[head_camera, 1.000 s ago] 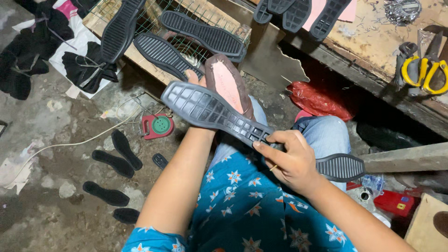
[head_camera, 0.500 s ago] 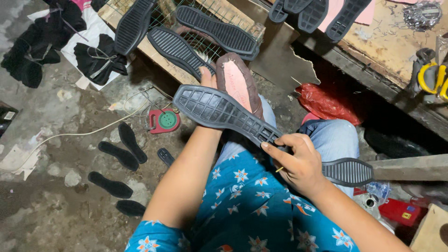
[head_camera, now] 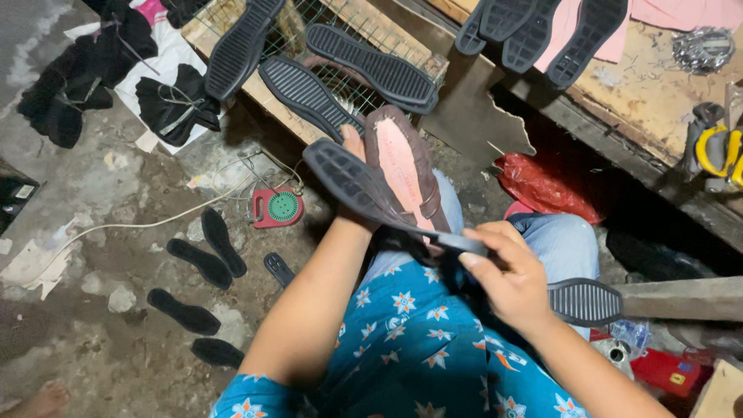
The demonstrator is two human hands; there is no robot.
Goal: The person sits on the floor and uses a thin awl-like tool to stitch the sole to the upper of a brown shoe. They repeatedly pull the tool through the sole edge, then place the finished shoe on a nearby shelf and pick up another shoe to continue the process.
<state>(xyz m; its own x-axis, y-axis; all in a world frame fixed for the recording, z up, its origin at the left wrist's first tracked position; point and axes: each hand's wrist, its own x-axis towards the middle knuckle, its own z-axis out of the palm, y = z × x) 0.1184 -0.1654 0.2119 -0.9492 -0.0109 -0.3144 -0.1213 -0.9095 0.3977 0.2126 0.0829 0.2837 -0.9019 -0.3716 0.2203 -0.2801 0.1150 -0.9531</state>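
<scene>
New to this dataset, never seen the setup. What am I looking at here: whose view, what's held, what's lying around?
There is no machine here: a person works with two bare hands, and the one picture comes from a camera worn on their head, looking down over their lap.

The left hand holds up a shoe part with a pink insole and brown rim, together with the toe end of a long black ribbed rubber outsole. The right hand grips the same outsole near its middle; its heel end sticks out past that hand.

On the concrete floor lie flat black insole pieces and a small red round device with a green face on a white cord. Ahead, more black outsoles rest on a wooden wire-mesh rack. Yellow-handled pliers lie on the wooden bench at right.
</scene>
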